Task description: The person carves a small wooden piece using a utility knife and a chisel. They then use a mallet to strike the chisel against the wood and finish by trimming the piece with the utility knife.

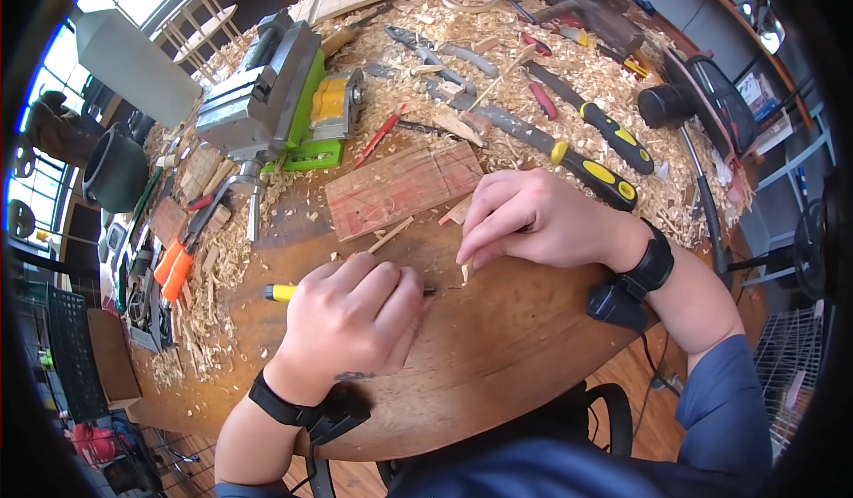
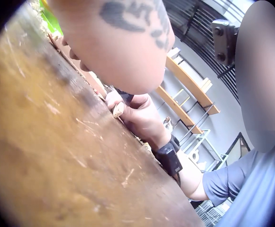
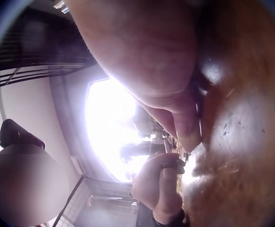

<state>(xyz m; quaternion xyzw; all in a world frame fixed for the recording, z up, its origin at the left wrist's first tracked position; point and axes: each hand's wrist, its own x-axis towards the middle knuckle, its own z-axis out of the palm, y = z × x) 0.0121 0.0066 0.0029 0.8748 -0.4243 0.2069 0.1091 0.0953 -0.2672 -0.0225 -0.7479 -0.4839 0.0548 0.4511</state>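
Note:
My left hand (image 1: 355, 311) grips a slim tool with a yellow-and-black handle (image 1: 283, 293). The handle's end sticks out on the left of the fist and a dark tip on the right; the fist hides the middle. Just to the right, my right hand (image 1: 524, 218) pinches a small pale piece of wood (image 1: 466, 272) between thumb and fingers, low over the table (image 1: 480, 338). In the left wrist view, the cut end of this wood piece (image 2: 118, 110) pokes out from the fingertips. A thin wood stick (image 1: 391, 234) lies just beyond the left hand.
Beyond the hands lies a flat reddish board (image 1: 400, 191). A vise (image 1: 267, 98) with a green base stands at the back left. Wood shavings (image 1: 498, 80) cover the far side, around rasps with yellow-black handles (image 1: 600, 178), a mallet (image 1: 666, 105) and orange-handled pliers (image 1: 175, 271).

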